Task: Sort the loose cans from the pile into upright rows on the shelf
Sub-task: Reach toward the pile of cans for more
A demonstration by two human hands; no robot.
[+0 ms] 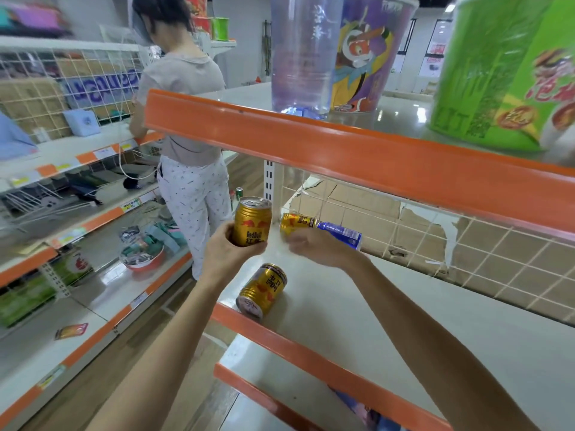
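While left hand (230,247) grips upright gold can (251,221) at shelf (357,312) corner, blurred right hand (314,245) reaches 2 lying cans (320,229), grip unclear; another can (262,290) lies near front edge.

To the right of the right hand (314,247) the shelf (404,321) lies bare — open room back to the wire grid (466,244). Just beyond its fingers two cans on their sides (320,230) block the corner; below the left hand (230,253) a tipped can (263,290) sits at the orange front lip (311,353). The upper shelf edge (342,150) overhangs both hands — headroom is low.
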